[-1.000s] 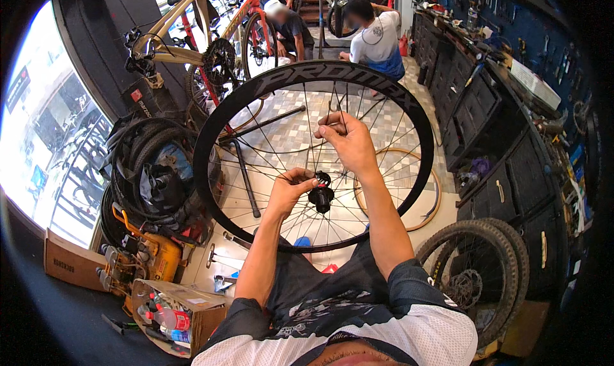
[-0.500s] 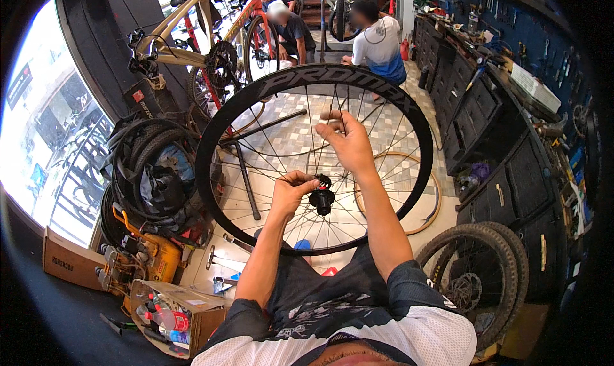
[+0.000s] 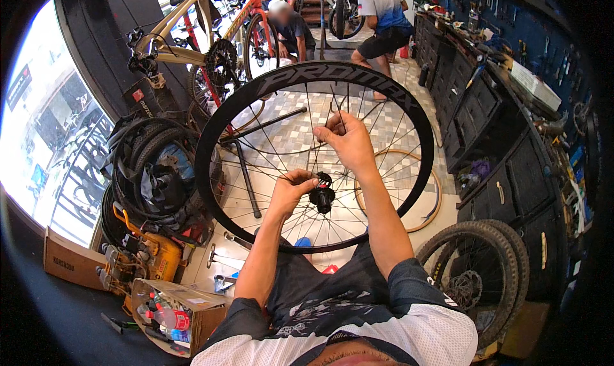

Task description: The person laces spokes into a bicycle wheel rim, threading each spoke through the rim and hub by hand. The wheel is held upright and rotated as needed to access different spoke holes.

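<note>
A black deep-rimmed bicycle wheel (image 3: 409, 212) faces me over my lap, with thin dark spokes running from its rim to a black hub (image 3: 322, 198). My left hand (image 3: 291, 193) is closed in a pinch at the upper left of the hub, thumb and forefinger on a spoke by the flange. Higher up, inside the rim, my right hand (image 3: 348, 142) pinches a thin spoke between thumb and fingertips. The ends of the spokes at both hands' fingertips are too fine to make out.
Left are piled tyres (image 3: 137, 142), an orange-yellow machine (image 3: 163, 257) and a carton with bottles (image 3: 211, 318). Two knobbly-tyred wheels (image 3: 505, 238) stand at right beside dark drawers (image 3: 511, 199). A tan-edged tyre (image 3: 430, 222) lies on the floor. Two people are farther back, near bicycles.
The person in white and blue at the back has risen from a crouch. My right fingers have drawn closer together, and my left hand remains at the hub.
</note>
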Demonstrator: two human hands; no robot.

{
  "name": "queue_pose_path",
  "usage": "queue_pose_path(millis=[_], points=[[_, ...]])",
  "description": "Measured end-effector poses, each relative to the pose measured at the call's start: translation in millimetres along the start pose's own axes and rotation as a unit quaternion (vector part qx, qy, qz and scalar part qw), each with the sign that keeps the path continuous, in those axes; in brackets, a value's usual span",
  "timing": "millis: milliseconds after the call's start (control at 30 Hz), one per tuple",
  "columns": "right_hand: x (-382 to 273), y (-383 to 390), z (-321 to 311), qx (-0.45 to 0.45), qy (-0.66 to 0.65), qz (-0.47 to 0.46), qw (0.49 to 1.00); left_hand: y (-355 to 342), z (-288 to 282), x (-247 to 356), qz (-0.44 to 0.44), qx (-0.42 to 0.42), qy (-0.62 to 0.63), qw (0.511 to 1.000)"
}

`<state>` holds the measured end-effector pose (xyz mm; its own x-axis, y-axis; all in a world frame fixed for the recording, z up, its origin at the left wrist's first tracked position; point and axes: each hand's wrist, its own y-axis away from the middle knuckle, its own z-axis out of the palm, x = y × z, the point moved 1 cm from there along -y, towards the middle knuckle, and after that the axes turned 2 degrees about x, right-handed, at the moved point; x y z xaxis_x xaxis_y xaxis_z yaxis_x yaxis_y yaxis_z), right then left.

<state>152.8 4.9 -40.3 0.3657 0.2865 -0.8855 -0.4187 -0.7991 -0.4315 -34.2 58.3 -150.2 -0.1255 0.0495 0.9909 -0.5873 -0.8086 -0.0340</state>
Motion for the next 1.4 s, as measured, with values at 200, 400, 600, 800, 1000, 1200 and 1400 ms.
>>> queue_pose_path(millis=[200, 400, 600, 800, 1000, 1200, 1400], points=[[10, 20, 2, -0.003, -0.127, -0.033, 0.991, -2, -1, 0, -0.001, -0.005, -0.004, 1.000], [-26, 23, -19, 0.051, -0.249, -0.154, 0.955, 1, -1, 7, 0.003, -0.014, 0.005, 1.000], [-80, 50, -65, 0.148, -0.263, -0.281, 0.911, -1, -5, 5, -0.013, -0.024, -0.004, 1.000], [-83, 95, -74, 0.075, 0.017, -0.107, 0.991, -6, -16, -2, -0.038, -0.057, 0.004, 0.998], [-10, 136, -34, -0.180, 0.137, 0.091, 0.970, -7, -15, -2, -0.043, -0.070, 0.009, 0.997], [12, 124, -12, -0.166, 0.146, 0.097, 0.970, -3, -16, 1, -0.043, -0.075, 0.003, 0.996], [3, 133, -13, -0.177, 0.151, 0.106, 0.967, -1, -15, 2, -0.023, -0.064, 0.000, 0.998]])
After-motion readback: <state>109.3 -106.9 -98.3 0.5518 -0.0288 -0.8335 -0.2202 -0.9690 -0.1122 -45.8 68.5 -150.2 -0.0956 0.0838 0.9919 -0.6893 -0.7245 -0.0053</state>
